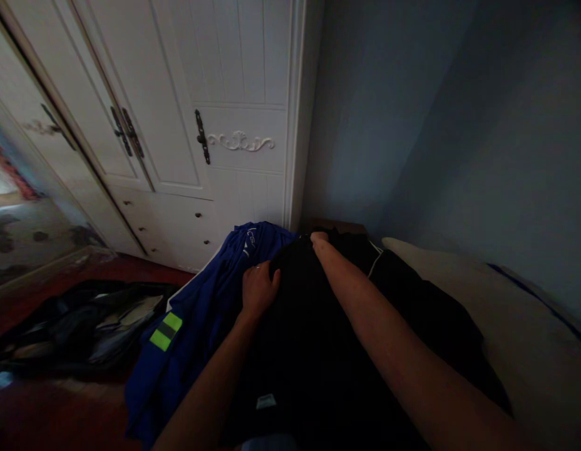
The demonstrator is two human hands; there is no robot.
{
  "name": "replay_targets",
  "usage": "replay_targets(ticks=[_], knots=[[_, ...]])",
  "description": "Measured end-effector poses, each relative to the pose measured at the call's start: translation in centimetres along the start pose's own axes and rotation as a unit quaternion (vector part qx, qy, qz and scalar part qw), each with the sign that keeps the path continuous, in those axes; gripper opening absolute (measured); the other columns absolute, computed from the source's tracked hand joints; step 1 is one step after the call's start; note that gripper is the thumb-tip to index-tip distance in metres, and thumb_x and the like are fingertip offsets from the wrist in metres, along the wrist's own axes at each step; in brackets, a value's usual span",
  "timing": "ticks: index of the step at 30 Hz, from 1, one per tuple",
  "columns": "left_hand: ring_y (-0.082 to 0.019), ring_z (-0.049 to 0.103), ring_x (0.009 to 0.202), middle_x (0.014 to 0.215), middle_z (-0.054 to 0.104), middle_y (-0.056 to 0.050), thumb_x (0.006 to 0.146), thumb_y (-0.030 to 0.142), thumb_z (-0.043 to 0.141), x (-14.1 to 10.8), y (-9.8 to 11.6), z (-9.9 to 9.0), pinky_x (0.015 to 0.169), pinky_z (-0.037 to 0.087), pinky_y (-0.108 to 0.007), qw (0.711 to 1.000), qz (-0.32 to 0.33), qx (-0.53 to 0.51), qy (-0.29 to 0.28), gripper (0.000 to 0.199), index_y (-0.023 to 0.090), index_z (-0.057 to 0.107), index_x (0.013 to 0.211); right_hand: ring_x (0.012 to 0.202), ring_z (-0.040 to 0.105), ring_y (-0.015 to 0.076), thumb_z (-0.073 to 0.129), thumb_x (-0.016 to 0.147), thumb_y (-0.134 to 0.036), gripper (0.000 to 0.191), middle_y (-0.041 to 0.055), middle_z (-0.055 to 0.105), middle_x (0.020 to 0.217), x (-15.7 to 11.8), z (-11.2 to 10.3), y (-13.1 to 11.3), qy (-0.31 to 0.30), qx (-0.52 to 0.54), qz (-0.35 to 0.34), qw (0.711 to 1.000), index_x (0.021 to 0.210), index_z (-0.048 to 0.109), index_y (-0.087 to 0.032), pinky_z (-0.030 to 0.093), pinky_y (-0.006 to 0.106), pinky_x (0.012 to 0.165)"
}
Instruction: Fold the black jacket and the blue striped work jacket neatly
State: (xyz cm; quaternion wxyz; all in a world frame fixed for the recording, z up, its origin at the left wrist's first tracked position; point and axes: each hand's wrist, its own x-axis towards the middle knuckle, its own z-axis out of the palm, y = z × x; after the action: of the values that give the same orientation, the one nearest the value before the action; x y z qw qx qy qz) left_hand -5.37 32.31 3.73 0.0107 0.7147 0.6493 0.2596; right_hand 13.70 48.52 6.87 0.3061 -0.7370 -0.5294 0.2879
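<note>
A large black garment [313, 319] lies spread before me, its exact kind lost in the dim light. On its left edge, my left hand [260, 288] is closed with curled fingers and holds the cloth. Farther away, at the garment's upper edge, my right hand [319, 239] grips the fabric in a closed pinch; the fingertips are partly hidden. Beneath and to the left of the black cloth lies a blue garment [201, 313] with white lettering and a yellow-and-grey reflective patch [166, 332]. A small pale label [266, 401] shows near me on the black cloth.
A white wardrobe [243, 81] with dark handles stands ahead on the left. An open black suitcase [79, 326] with packed items lies on the red floor [144, 266]. On the right, a beige surface [520, 332] meets a grey-blue wall [379, 106].
</note>
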Motion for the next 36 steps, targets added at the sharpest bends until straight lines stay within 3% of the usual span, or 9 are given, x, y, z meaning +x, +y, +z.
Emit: replay_targets(ticks=[6, 9, 12, 15, 18, 23, 31, 36], knots=[[-0.027, 0.062, 0.109, 0.114, 0.068, -0.012, 0.095, 0.041, 0.043, 0.1, 0.4, -0.3, 0.101, 0.042, -0.043, 1.0, -0.003, 0.006, 0.004, 0.04, 0.014, 0.062, 0.117, 0.069, 0.066, 0.0122, 0.044, 0.102, -0.032, 0.033, 0.0079, 0.068, 0.084, 0.0, -2.5, 0.0, 0.015, -0.064, -0.051, 0.997, 0.1, 0.065, -0.008, 0.055, 0.026, 0.067], [-0.028, 0.062, 0.108, 0.112, 0.069, -0.012, 0.095, 0.041, 0.043, 0.0, 0.5, -0.4, 0.1, 0.042, -0.043, 1.0, -0.004, 0.009, 0.003, 0.039, 0.014, 0.062, 0.117, 0.091, 0.068, 0.0182, 0.041, 0.102, -0.033, 0.036, 0.0147, 0.07, 0.102, -1.0, -3.0, -0.8, 0.019, -0.122, -0.14, 0.982, 0.105, 0.067, -0.009, 0.053, 0.029, 0.082], [-0.027, 0.062, 0.109, 0.113, 0.069, -0.011, 0.095, 0.04, 0.043, 0.0, 0.5, -0.4, 0.101, 0.042, -0.042, 1.0, -0.001, 0.006, -0.002, 0.039, 0.014, 0.062, 0.117, 0.119, 0.058, 0.0187, 0.057, 0.094, -0.039, 0.03, 0.0082, 0.066, 0.125, -2.5, -2.3, -1.7, -0.039, -0.18, -0.265, 0.946, 0.113, 0.069, -0.019, 0.042, 0.028, 0.102], [-0.026, 0.062, 0.109, 0.113, 0.069, -0.01, 0.095, 0.04, 0.044, 0.0, 0.4, -0.3, 0.101, 0.041, -0.041, 1.0, -0.001, 0.002, -0.002, 0.038, 0.015, 0.062, 0.117, 0.116, 0.061, 0.0203, 0.063, 0.09, -0.044, 0.029, 0.0061, 0.07, 0.116, -3.5, -1.6, -1.7, -0.114, -0.244, -0.326, 0.906, 0.102, 0.074, -0.021, 0.04, 0.026, 0.102], [-0.026, 0.062, 0.11, 0.114, 0.068, -0.01, 0.095, 0.04, 0.045, 0.0, 0.4, -0.2, 0.102, 0.04, -0.041, 1.0, -0.003, 0.0, 0.003, 0.039, 0.015, 0.061, 0.119, 0.108, 0.065, 0.0226, 0.045, 0.099, -0.048, 0.043, 0.0092, 0.072, 0.11, -3.6, -1.9, -1.0, -0.127, -0.3, -0.33, 0.886, 0.096, 0.076, -0.018, 0.042, 0.028, 0.096], [-0.026, 0.062, 0.106, 0.111, 0.069, -0.01, 0.094, 0.04, 0.046, -0.2, 0.5, -0.4, 0.099, 0.041, -0.041, 1.0, 0.001, 0.0, 0.001, 0.035, 0.016, 0.062, 0.113, 0.117, 0.061, 0.0258, 0.031, 0.103, -0.043, 0.052, 0.0138, 0.068, 0.12, -2.8, -2.9, 0.0, -0.077, -0.36, -0.3, 0.88, 0.108, 0.074, -0.015, 0.04, 0.033, 0.101], [-0.026, 0.062, 0.106, 0.11, 0.069, -0.011, 0.094, 0.04, 0.045, -0.1, 0.4, -0.3, 0.099, 0.041, -0.041, 1.0, 0.001, 0.008, 0.003, 0.034, 0.016, 0.062, 0.11, 0.117, 0.062, 0.025, 0.053, 0.095, -0.036, 0.032, 0.0148, 0.068, 0.12, -3.7, -2.3, -1.5, -0.037, -0.383, -0.24, 0.891, 0.11, 0.074, -0.017, 0.045, 0.032, 0.097], [-0.025, 0.062, 0.106, 0.109, 0.069, -0.011, 0.094, 0.039, 0.046, -0.2, 0.4, -0.3, 0.101, 0.04, -0.04, 1.0, 0.003, 0.006, 0.004, 0.033, 0.015, 0.062, 0.109, 0.112, 0.064, 0.0287, 0.065, 0.087, -0.034, 0.03, 0.0186, 0.069, 0.116, -3.3, -2.2, -1.9, -0.02, -0.36, -0.186, 0.914, 0.108, 0.074, -0.013, 0.049, 0.034, 0.093]])
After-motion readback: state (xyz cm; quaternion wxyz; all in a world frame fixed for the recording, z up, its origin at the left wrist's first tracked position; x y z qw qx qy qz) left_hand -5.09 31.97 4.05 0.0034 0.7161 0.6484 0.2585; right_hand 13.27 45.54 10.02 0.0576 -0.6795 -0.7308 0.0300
